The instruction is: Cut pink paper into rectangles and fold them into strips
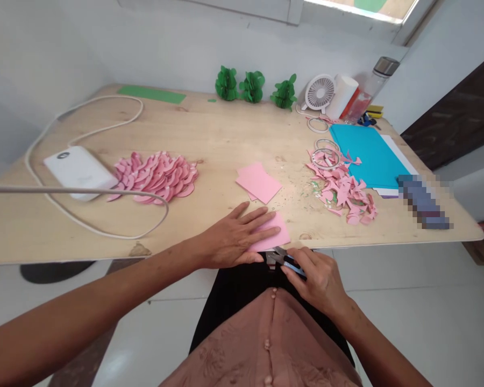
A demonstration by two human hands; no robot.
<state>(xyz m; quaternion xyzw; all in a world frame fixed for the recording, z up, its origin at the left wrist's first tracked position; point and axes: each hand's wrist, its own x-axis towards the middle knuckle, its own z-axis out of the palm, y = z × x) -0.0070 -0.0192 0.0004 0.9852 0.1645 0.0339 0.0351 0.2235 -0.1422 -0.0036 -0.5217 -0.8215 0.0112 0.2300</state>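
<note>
Flat palm, pink paper, ready blades

We see the pink paper (281, 238) lying flat at the front edge of the wooden table (213, 142), about midway between the surface's left and right ends. The left hand (237, 236) rests on it with fingers spread and extended, pressing rather than gripping, the thumb along that front edge. The right hand (321, 278) has its fingers curled round small snips (292, 263), held just off the front edge; we cannot tell whether the blades touch the paper.

We judge the paper light and pliable, quick to crease or tear and apt to slide on smooth wood, so a broad palm suits it; to lift it, we would pinch an exposed corner on its right side. The snips look light but rigid, best taken by the handles, well back from the points.

One corner of the paper points toward the surface's right end. With most of it under the hand, we cannot be sure of its long axis. The snips' long axis slants, blades aimed leftward and slightly toward the back edge, at the paper's near side.
</note>
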